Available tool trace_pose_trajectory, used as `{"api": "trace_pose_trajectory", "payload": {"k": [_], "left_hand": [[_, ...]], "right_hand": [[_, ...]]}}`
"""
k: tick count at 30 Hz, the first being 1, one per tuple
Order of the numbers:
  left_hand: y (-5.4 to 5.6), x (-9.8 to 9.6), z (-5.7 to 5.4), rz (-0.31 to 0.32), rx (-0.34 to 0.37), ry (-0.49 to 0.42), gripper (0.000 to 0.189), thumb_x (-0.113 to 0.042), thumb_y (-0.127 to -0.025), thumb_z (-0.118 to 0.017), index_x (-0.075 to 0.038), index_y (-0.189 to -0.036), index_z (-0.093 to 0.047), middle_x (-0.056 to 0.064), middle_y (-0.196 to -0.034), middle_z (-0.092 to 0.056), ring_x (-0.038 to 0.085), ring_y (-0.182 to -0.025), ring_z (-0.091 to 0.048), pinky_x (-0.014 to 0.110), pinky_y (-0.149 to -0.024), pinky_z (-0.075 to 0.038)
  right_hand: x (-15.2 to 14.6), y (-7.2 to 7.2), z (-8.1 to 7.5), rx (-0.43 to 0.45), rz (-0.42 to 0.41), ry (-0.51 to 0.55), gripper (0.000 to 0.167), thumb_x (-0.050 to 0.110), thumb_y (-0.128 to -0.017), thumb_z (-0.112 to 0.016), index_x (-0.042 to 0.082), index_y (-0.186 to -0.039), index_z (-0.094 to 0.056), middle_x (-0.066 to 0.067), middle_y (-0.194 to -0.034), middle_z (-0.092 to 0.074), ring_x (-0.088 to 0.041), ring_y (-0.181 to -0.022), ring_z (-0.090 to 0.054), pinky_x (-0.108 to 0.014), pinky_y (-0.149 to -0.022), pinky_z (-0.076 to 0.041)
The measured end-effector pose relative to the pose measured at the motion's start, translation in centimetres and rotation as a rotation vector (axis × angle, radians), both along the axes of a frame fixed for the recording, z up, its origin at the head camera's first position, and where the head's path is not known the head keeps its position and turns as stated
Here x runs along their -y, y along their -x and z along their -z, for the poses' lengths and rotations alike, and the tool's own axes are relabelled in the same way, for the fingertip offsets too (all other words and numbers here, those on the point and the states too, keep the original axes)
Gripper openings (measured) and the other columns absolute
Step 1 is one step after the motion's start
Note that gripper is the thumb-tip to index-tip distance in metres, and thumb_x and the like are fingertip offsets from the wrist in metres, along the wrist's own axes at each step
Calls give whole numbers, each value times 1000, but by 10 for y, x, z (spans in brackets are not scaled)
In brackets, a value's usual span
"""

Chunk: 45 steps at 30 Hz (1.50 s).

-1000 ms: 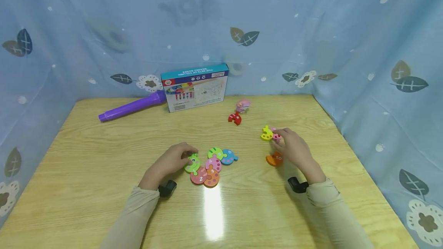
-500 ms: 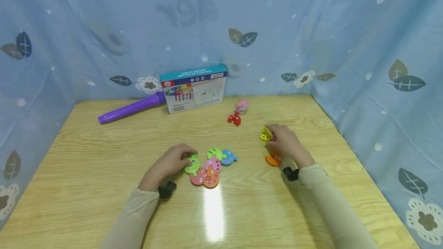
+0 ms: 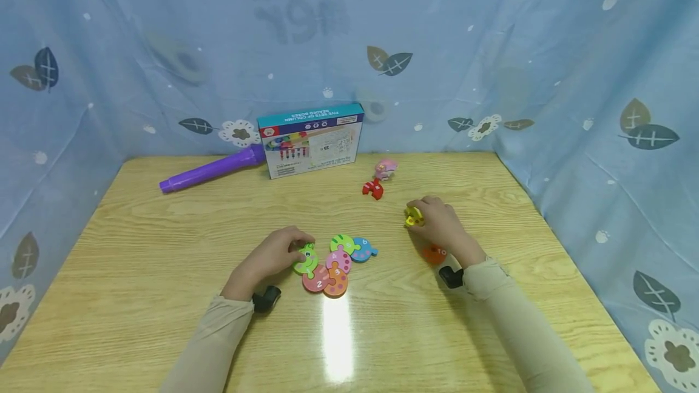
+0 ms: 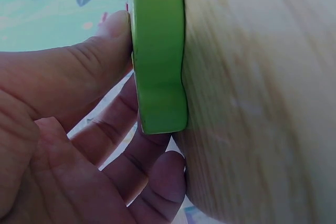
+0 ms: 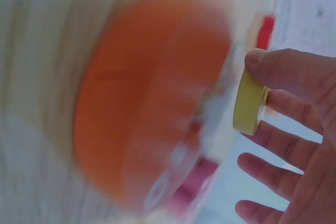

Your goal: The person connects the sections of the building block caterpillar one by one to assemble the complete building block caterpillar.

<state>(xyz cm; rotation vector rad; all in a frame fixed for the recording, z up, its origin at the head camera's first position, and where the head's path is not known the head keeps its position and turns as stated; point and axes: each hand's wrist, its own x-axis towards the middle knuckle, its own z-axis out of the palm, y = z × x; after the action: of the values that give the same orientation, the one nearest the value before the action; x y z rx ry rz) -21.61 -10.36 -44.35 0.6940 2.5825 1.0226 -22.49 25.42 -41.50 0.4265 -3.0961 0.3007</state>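
Observation:
My left hand (image 3: 273, 253) holds the edge of the green caterpillar-head puzzle piece (image 3: 308, 259), numbered 1, between thumb and fingers. It lies on the table at the end of a joined chain of puzzle pieces (image 3: 337, 282) running from 1 to 6. Over to the right, my right hand (image 3: 441, 224) pinches a yellow puzzle piece (image 3: 413, 217); the right wrist view shows it tilted between thumb and fingers. Partly beneath that hand is an orange piece (image 3: 434, 253) marked 10. A pink piece (image 5: 191, 187) shows behind the orange one in the right wrist view; the hand hides it from the head view.
A red puzzle piece (image 3: 374, 189) lies farther back beside a small pink figure (image 3: 386, 168). At the rear stand a cardboard box (image 3: 314, 144) and, left of it, a purple tube (image 3: 213, 168). Blue patterned cloth (image 3: 437, 47) surrounds the wooden table (image 3: 164, 247).
My right hand has moved left and closed on the yellow piece, which has shifted slightly left and tilted. The left hand and the joined chain stay in place.

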Motion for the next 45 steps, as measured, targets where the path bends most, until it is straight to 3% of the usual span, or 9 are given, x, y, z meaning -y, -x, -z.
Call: {"api": "trace_pose_trajectory", "payload": {"k": [9,14,24,37,45], "left_hand": [[-1,1,-2,-6,-3,1,33,-4,-81,-68,-10,-113,-65,-1,-96,-58,14,-78,-47,31,-73,-42],[-1,0,-2,-4,2,6,33,-4,-81,-68,-9,-113,-65,-1,-94,-58,13,-80,-48,31,-74,-42],[-2,-2,-4,-6,8,4,32,-3,-81,-67,-8,-113,-65,-1,-95,-58,14,-85,-52,32,-78,-44],[-2,-1,-5,-9,6,0,33,-4,-81,-68,-8,-113,-65,0,-96,-59,13,-82,-50,31,-75,-43],[-3,-1,-6,-29,28,2,33,-4,-80,-68,-10,-113,-66,-2,-96,-59,14,-87,-52,32,-79,-44]], "right_hand": [[38,-26,-8,-52,-166,1,50,30,-74,-77,5,-115,-62,-8,-101,-61,-21,-83,-57,-35,-69,-48],[51,-37,-6,-39,-213,-42,50,35,-71,-78,8,-112,-64,-4,-95,-61,-18,-78,-56,-33,-64,-47],[64,-47,-2,-21,-206,-76,52,39,-69,-79,14,-111,-64,-3,-101,-63,-23,-89,-58,-41,-70,-48],[75,-48,-1,24,-157,-72,55,42,-67,-79,15,-112,-65,-2,-107,-63,-23,-95,-57,-46,-82,-45],[76,-47,2,25,-158,-98,55,44,-66,-79,16,-111,-65,-2,-104,-63,-24,-94,-58,-45,-80,-45]]}}
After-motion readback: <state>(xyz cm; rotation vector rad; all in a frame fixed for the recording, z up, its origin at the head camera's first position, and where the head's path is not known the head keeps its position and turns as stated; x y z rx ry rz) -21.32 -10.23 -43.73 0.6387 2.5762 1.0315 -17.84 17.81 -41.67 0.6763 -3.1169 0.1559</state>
